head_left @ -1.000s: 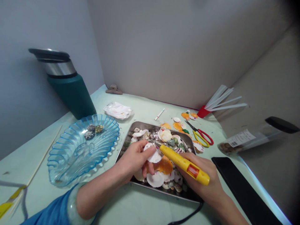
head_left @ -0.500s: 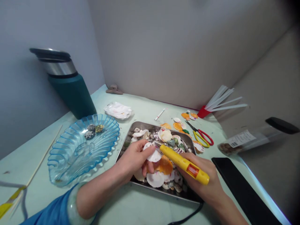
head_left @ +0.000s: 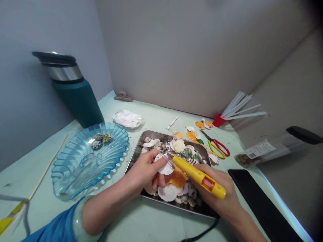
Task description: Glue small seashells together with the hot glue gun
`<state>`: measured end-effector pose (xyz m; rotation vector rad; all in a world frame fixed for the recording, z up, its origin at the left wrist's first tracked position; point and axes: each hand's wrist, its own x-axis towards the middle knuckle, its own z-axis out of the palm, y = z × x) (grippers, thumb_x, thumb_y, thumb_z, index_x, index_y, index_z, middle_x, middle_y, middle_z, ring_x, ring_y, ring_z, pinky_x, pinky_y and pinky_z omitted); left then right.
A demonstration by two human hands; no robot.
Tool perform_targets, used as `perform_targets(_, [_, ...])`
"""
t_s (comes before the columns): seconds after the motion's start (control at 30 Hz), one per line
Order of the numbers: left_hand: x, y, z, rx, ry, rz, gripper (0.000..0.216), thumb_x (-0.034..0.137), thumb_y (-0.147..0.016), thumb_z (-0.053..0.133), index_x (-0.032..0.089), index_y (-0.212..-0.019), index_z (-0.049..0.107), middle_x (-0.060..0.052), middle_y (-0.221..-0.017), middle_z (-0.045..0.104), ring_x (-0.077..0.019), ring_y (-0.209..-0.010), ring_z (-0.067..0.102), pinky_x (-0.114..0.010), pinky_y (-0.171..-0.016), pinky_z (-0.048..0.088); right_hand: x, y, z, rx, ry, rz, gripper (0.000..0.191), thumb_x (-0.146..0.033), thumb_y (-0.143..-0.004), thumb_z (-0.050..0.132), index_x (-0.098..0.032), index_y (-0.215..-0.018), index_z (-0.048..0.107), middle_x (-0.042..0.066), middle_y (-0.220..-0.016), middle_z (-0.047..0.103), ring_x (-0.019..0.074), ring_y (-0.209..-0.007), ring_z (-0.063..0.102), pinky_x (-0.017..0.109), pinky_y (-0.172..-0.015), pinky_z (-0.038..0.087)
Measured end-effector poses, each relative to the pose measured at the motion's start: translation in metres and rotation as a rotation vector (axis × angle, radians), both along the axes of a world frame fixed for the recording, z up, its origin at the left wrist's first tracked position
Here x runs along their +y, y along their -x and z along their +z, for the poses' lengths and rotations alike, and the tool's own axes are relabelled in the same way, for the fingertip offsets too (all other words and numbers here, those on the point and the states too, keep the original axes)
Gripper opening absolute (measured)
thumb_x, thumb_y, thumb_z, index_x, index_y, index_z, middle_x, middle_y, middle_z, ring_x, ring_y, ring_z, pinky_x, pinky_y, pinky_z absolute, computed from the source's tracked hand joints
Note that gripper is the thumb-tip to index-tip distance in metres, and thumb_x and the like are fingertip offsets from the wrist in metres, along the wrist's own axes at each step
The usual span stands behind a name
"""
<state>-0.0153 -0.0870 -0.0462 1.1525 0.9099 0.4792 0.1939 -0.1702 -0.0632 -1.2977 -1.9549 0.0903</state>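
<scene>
My left hand [head_left: 145, 169] pinches a white scallop shell [head_left: 165, 164] over a metal tray [head_left: 132, 155] that is full of mixed shells. My right hand [head_left: 218, 198] is wrapped round a yellow glue gun [head_left: 198, 176], and the gun's nozzle touches the upper face of the held shell. A black cord runs from the gun off the bottom edge. An orange shell [head_left: 178, 178] and a white shell [head_left: 168, 193] lie in the tray just below the held one.
A blue glass shell-shaped dish [head_left: 88, 158] with three small shells sits to the left, a green flask [head_left: 73, 92] behind it. Scissors [head_left: 217, 145], loose orange shells, glue sticks [head_left: 237, 109], a clear tube [head_left: 272, 146] and a black slab [head_left: 257, 201] lie to the right.
The glue gun's tip has slid slightly left across the held shell. Both hands stay where they were.
</scene>
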Motion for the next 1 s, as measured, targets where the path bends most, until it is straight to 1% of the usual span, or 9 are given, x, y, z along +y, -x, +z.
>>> perform_targets(0.13, [-0.0003,0.0004,0.0001,-0.005,-0.003,0.007,0.030,0.048,-0.083,0.055,0.018,-0.083,0.051,0.004,-0.037,0.056,-0.0061,-0.026,0.036,-0.014,-0.031,0.026,-0.0009,-0.0008,-0.0008,0.000,0.003,0.006,0.014,-0.014,-0.084,0.058,-0.019,-0.097,0.059,0.002,-0.077,0.068,0.0133,-0.057,0.062,0.024,-0.053,0.045])
perform_targets(0.23, [0.0002,0.0001,-0.0014,-0.019,-0.019,0.035,0.030,0.048,-0.082,0.057,0.019,-0.079,0.049,0.004,-0.038,0.055,-0.0065,-0.027,0.037,-0.014,-0.031,0.026,-0.0013,-0.0008,-0.0019,0.011,0.006,-0.004,0.014,-0.015,-0.084,0.059,-0.019,-0.097,0.058,0.002,-0.077,0.068,0.0134,-0.058,0.062,0.024,-0.054,0.046])
perform_targets(0.43, [0.0024,0.0007,-0.0043,-0.069,-0.023,0.089,0.026,0.044,-0.083,0.058,0.019,-0.079,0.050,0.005,-0.041,0.054,-0.0069,-0.029,0.039,-0.014,-0.030,0.028,-0.0006,-0.0024,-0.0049,0.026,0.022,0.000,0.015,-0.016,-0.084,0.061,-0.020,-0.098,0.059,0.002,-0.080,0.069,0.0138,-0.062,0.063,0.024,-0.057,0.047])
perform_targets(0.53, [0.0033,0.0016,-0.0030,-0.099,-0.010,0.115,0.025,0.041,-0.083,0.058,0.018,-0.078,0.050,0.006,-0.045,0.054,-0.0061,-0.030,0.040,-0.014,-0.030,0.028,-0.0007,-0.0037,-0.0069,0.053,0.073,-0.010,0.016,-0.016,-0.083,0.062,-0.021,-0.098,0.059,0.001,-0.081,0.068,0.0132,-0.064,0.063,0.024,-0.059,0.047])
perform_targets(0.67, [0.0037,0.0024,-0.0001,-0.136,0.012,0.129,0.025,0.038,-0.083,0.059,0.018,-0.075,0.048,0.005,-0.047,0.054,-0.0050,-0.031,0.040,-0.013,-0.030,0.028,-0.0021,-0.0040,-0.0074,0.124,0.161,-0.043,0.009,-0.018,-0.084,0.063,-0.022,-0.092,0.061,-0.001,-0.079,0.067,0.0126,-0.062,0.062,0.023,-0.057,0.047])
perform_targets(0.77, [0.0033,0.0028,0.0010,-0.153,0.030,0.117,0.025,0.038,-0.083,0.059,0.018,-0.075,0.048,0.006,-0.044,0.052,-0.0046,-0.030,0.039,-0.013,-0.030,0.028,-0.0021,-0.0026,-0.0044,0.173,0.196,-0.051,0.004,-0.022,-0.085,0.063,-0.021,-0.088,0.062,-0.001,-0.075,0.065,0.0129,-0.059,0.060,0.023,-0.054,0.047])
perform_targets(0.9, [0.0023,0.0034,0.0014,-0.135,0.042,0.068,0.026,0.041,-0.083,0.058,0.017,-0.078,0.051,0.006,-0.038,0.050,-0.0046,-0.028,0.036,-0.013,-0.031,0.028,-0.0006,-0.0006,-0.0009,0.213,0.205,-0.056,0.005,-0.025,-0.086,0.063,-0.020,-0.086,0.063,0.001,-0.072,0.064,0.0139,-0.058,0.059,0.025,-0.053,0.047])
perform_targets(1.0, [0.0014,0.0032,0.0016,-0.111,0.039,0.030,0.028,0.042,-0.084,0.058,0.016,-0.076,0.050,0.005,-0.037,0.051,-0.0041,-0.027,0.034,-0.013,-0.031,0.027,-0.0003,-0.0004,-0.0013,0.219,0.214,-0.050,0.004,-0.024,-0.086,0.062,-0.020,-0.086,0.063,0.001,-0.073,0.064,0.0141,-0.059,0.059,0.025,-0.054,0.047])
